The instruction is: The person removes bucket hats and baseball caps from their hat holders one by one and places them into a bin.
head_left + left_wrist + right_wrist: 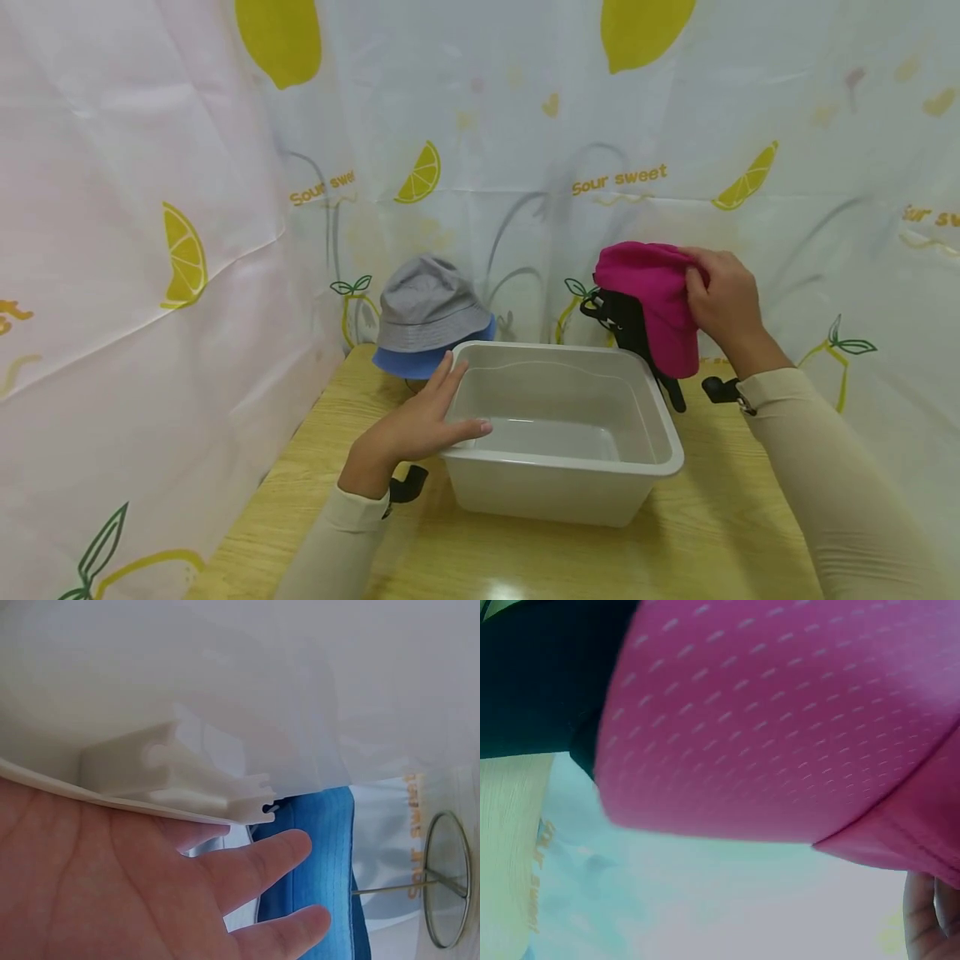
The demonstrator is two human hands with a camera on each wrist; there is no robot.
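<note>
A pink cap (651, 292) hangs over a black stand (628, 321) behind the bin's right corner. My right hand (726, 296) grips the cap's crown from the right side; in the right wrist view the dotted pink brim (772, 720) fills much of the picture and only a few fingers (922, 915) show. Against the left rim of a pale plastic bin (551, 492) rests my left hand (420, 425), its fingers extended. Those fingers (255, 870) lie outside the bin wall in the left wrist view, close to a blue hat (322, 862).
A grey bucket hat (429, 308) sits on top of a blue hat (412, 362) at the back left, on a wire stand (446, 881) partly hidden. The wooden table (300, 508) meets a lemon-print curtain (480, 108) at the back and left.
</note>
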